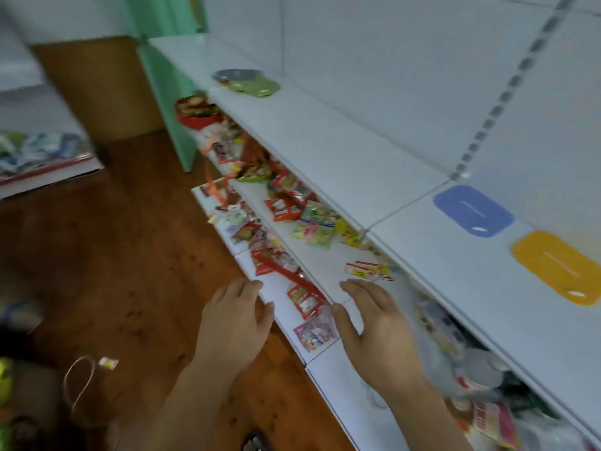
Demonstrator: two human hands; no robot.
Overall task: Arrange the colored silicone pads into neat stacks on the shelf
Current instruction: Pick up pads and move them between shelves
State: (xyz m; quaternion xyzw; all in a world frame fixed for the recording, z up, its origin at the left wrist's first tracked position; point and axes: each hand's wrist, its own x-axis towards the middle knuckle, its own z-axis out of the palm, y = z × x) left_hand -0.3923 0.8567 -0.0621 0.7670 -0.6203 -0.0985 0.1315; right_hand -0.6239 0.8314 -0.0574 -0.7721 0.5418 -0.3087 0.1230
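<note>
White top shelf (325, 148) with blue pad (473, 211), yellow pad (557, 266), far green pad (255, 86); left hand (232, 323), right hand (374, 323), each grip apart, empty.

snack packets (294, 208) on lower shelves, red bowl (197, 116), wooden floor (107, 255)

Soft, even indoor light, no hard shadows or glare. Strongly blurred by motion everywhere. Bent lines toward the edges.
</note>
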